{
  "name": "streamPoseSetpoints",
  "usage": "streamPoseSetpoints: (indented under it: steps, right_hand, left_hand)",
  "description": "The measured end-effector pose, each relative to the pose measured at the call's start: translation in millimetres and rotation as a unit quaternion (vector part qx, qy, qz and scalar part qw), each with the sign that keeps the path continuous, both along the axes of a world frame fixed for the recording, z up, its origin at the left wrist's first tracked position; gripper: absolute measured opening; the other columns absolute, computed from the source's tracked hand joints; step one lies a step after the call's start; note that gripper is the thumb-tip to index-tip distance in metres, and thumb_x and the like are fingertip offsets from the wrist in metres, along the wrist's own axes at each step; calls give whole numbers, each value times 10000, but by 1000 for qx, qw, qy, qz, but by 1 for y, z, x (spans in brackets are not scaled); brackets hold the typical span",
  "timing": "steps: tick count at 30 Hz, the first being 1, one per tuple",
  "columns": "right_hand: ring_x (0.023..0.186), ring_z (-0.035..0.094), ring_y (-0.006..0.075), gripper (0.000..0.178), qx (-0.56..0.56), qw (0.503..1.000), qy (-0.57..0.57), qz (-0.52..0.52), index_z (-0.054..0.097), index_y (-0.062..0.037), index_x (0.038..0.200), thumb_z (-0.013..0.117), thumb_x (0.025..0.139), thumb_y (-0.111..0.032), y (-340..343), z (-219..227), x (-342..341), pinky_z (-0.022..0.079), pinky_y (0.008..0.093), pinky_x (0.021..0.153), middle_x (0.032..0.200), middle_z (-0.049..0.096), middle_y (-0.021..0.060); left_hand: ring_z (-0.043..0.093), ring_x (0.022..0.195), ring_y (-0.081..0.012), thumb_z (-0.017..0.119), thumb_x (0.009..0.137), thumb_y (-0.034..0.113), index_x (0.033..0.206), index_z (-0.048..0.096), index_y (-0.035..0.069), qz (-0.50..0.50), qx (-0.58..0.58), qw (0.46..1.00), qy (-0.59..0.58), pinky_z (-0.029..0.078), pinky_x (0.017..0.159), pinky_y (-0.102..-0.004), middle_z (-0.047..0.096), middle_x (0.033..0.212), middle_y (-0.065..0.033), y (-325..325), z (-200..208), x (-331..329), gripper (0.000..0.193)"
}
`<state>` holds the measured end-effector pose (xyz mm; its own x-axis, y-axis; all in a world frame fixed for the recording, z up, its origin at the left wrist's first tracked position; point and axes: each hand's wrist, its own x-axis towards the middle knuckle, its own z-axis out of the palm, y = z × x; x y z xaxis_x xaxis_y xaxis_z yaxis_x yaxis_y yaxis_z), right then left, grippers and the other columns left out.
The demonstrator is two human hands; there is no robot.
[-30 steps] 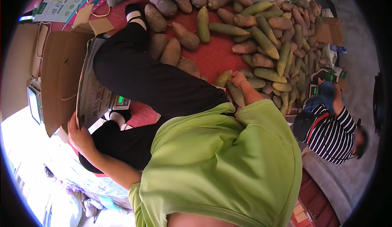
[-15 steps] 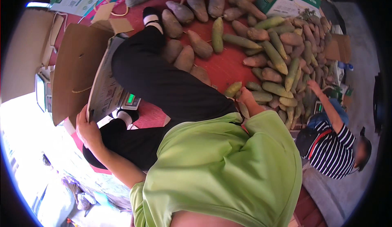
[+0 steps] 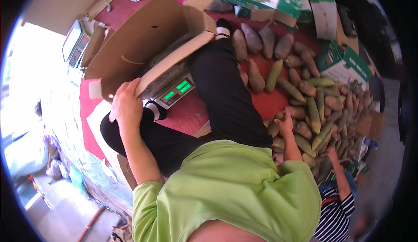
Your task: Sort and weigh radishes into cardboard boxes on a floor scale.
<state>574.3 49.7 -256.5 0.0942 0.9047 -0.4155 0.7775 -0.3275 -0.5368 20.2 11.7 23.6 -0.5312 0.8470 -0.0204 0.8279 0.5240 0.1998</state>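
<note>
Cardboard box (image 3: 143,42) sits tilted on the weighing scale (image 3: 172,89), and I see my left hand (image 3: 126,105) in a closed grip on its near flap. Right of the scale, my right hand (image 3: 286,124) grips a greenish tuber (image 3: 275,126) at the pile's edge.

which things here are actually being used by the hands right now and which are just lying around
In use:
left hand on the cardboard box
right hand on a green fruit in the pile
scale under the box

Lying about:
green printed cartons
second scale
</note>
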Motion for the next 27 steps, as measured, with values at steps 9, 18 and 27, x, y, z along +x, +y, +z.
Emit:
streamPoseSetpoints:
  steps: [9,18,27]
  right_hand:
    - [976,526,198,454,231,957,167,54,490,-40,1127,707,729,-13,122,143,-121,431,323,867,1068,542,88]
    - [1077,504,163,509,372,840,376,116,451,-9,1258,651,791,28,188,295,-256,423,290,936,1188,500,94]
    - [934,569,144,447,189,769,579,195,507,-42,1185,685,776,-15,192,301,-370,495,265,804,1053,572,81]
  left_hand:
    - [601,928,-305,552,688,-15,1029,656,81,-14,15,1000,14,472,808,-404,641,946,-104,-11,2,-5,369]
    - [603,896,-302,612,666,27,1012,654,88,-27,17,999,11,483,783,-408,629,893,-103,-14,0,-9,354]
    - [593,938,-309,565,679,6,1033,651,84,-25,9,1000,-5,473,812,-411,632,945,-111,-13,-3,-13,373]
